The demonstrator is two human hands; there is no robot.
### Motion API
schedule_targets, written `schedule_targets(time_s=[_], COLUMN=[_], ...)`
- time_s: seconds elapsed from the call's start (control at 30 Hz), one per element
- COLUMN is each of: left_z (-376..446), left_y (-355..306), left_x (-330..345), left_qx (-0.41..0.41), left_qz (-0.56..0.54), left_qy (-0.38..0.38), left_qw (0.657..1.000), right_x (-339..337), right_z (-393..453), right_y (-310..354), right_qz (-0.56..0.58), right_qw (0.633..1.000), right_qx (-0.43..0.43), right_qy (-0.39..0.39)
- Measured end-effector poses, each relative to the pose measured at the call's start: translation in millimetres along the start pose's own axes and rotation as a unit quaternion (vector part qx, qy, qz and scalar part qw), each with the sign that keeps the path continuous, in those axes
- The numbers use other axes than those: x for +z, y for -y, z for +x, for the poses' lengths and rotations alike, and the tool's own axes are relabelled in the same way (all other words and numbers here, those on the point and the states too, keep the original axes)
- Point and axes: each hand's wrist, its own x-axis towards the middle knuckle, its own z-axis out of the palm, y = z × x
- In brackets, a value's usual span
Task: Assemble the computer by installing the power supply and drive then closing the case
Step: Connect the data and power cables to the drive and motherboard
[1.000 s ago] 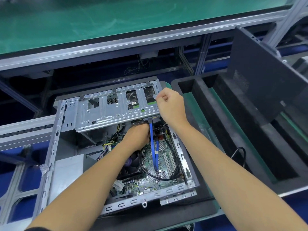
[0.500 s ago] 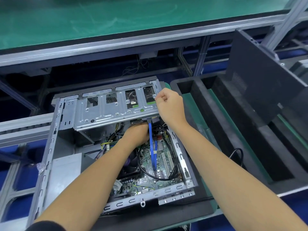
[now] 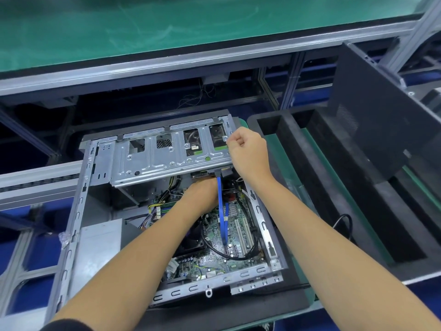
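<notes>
An open computer case (image 3: 78, 211) lies flat in front of me with its motherboard (image 3: 214, 259) exposed. A silver drive cage (image 3: 152, 158) spans the case's far end, holding a drive behind its right windows. My right hand (image 3: 248, 151) grips the cage's right end with curled fingers. Under the cage's near edge, my left hand (image 3: 202, 194) reaches in beside a blue data cable (image 3: 222, 211); its fingers are hidden. The grey power supply (image 3: 100, 244) sits in the case's near left corner.
The dark side panel (image 3: 377, 130) leans upright at the right, behind a black foam tray (image 3: 334, 187) with long slots. A green conveyor surface (image 3: 167, 27) runs across the top above an aluminium frame. A black cable (image 3: 343, 223) loops by the tray.
Both hands stay at the drive cage with almost no movement. The view has shifted slightly.
</notes>
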Motion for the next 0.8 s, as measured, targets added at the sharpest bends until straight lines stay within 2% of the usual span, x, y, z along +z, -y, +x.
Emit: schedule_targets(time_s=[0.1, 0.3, 0.4, 0.63, 0.8], left_z=[-2, -7, -7, -21, -26], left_y=[-2, 13, 15, 53, 63], left_x=[0, 3, 6, -6, -8], left_qx=[-0.014, -0.036, -0.047, -0.209, -0.308], left_qz=[0.013, -0.101, -0.085, -0.085, -0.183], left_qy=[-0.003, -0.052, -0.069, -0.066, -0.077], left_qw=[1.0, 0.993, 0.993, 0.972, 0.93], right_x=[0, 1, 1, 1, 1], right_z=[0, 2, 1, 1, 1], right_y=[0, -1, -1, 0, -1], right_qz=[-0.001, -0.003, -0.005, -0.011, -0.027], right_qw=[1.0, 1.0, 1.0, 1.0, 1.0], right_qx=[0.0, -0.002, -0.003, -0.003, -0.007], right_qy=[-0.002, -0.003, -0.002, 0.004, 0.004])
